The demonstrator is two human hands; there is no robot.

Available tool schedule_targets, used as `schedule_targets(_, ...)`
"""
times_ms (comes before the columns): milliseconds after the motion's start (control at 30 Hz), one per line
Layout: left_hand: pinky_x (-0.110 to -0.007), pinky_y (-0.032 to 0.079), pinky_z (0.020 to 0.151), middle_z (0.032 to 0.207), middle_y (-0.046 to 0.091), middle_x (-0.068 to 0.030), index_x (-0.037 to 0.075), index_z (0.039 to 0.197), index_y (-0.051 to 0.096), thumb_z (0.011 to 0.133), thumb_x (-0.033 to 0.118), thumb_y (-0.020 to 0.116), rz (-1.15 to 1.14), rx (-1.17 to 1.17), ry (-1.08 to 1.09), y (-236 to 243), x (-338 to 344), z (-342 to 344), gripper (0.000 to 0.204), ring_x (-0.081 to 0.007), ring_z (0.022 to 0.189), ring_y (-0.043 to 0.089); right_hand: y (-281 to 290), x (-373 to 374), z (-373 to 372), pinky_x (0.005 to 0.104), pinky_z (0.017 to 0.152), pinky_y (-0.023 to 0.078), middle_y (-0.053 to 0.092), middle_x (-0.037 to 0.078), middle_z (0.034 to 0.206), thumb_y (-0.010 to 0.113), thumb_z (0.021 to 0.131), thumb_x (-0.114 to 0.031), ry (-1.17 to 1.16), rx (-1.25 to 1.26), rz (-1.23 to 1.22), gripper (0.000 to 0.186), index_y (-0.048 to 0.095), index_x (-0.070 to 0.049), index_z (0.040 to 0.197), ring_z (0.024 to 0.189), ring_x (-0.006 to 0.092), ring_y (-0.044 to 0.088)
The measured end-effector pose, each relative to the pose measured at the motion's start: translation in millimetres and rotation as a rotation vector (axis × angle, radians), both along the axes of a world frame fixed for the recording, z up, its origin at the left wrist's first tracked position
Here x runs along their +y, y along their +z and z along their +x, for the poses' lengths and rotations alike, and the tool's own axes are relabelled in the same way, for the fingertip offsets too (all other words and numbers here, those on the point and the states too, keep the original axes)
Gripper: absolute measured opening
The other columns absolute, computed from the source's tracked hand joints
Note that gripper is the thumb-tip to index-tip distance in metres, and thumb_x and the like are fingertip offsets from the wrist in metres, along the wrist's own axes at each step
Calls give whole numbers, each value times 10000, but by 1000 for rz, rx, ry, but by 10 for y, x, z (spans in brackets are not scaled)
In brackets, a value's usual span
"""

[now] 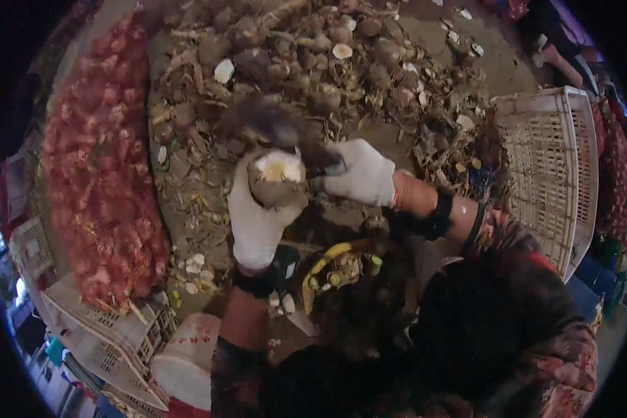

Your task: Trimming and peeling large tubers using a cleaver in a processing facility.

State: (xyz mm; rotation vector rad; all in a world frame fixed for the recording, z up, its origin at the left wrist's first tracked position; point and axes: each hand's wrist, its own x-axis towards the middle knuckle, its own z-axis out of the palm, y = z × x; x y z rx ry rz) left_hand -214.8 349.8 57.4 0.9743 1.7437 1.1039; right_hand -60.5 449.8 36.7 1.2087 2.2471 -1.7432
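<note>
My left hand (254, 223), in a white glove, is closed around a round brown root that looks like taro (272, 194). The top of this root is cut, baring pale flesh with a yellowish middle. My right hand (361, 173), also gloved in white, grips the dark handle of a knife (261, 124). Motion smears its broad dark blade, which reaches leftward just above the cut face; whether the two touch I cannot tell. Beyond both hands spreads a heap of similar brown roots (251, 66), mixed with dry stalks and a few pale cut pieces.
A long red mesh sack (104, 167) of roots lies at the left. At the right stands a white slatted crate (540, 153). White bucket (184, 366) and pale crate (108, 327) sit lower left. Pale trimmings (196, 270) litter the ground. Another person's limb (566, 64) shows upper right.
</note>
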Motion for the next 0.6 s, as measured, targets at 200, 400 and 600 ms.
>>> schedule_targets(200, -304, 437, 824, 1021, 526, -95, 29, 1179, 376, 578, 62, 728, 6, -263, 76, -163, -80, -61, 697, -177, 920, 522, 244, 8, -110, 294, 557, 458, 590, 105, 628, 613, 682, -211, -220, 310, -27, 311, 584, 21, 888, 587, 94, 538)
schedule_targets(400, -337, 431, 809, 944, 555, -85, 38, 1008, 502, 659, 212, 667, -85, -826, 201, -274, -257, 85, 423, -181, 898, 539, -701, 142, 567, 308, 587, 460, 595, 159, 686, 600, 687, -182, 268, -342, 299, 278, 597, -12, 906, 609, 246, 579)
schedule_targets(600, -323, 433, 787, 949, 563, -123, 32, 837, 584, 663, 191, 650, -117, -117, -1013, -155, -127, 254, 245, -249, 876, 558, -533, 322, 837, 263, 559, 444, 573, 50, 642, 623, 691, -177, -192, -194, 94, 280, 579, -14, 915, 583, 121, 536)
